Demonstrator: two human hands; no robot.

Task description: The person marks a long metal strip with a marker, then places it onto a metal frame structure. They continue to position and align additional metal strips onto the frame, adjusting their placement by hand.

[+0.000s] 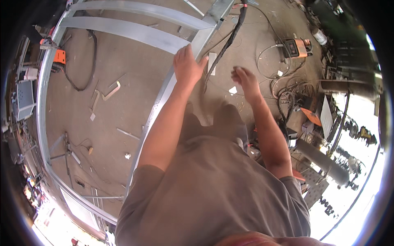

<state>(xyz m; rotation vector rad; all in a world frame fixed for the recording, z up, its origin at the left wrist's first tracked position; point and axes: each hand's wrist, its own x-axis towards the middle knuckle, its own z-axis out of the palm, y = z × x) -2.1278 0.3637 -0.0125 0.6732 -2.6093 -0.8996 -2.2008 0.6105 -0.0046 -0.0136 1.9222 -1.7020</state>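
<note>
My left hand (188, 67) rests on the long rail of a silvery metal frame (164, 39), where a flat crossbar meets it. Its fingers lie stretched over the metal, with the thumb out to the right. Off to the right, my right hand (246, 82) hangs in the air over the floor, touching nothing around it. The fingers of this hand are curled in, and the inside of the curl is hidden. Between the two hands a thick black wrapped cable (230, 43) runs down, near a pale flat strip (212, 63) on the floor.
An orange machine (297, 48) stands far right, with coiled hoses (289, 96) nearer me. Another orange unit (60, 56) with a black cable sits by the frame's left side. Bent metal pieces (111, 92) and scraps litter the floor inside the frame. Cylinders (324, 162) lie at right.
</note>
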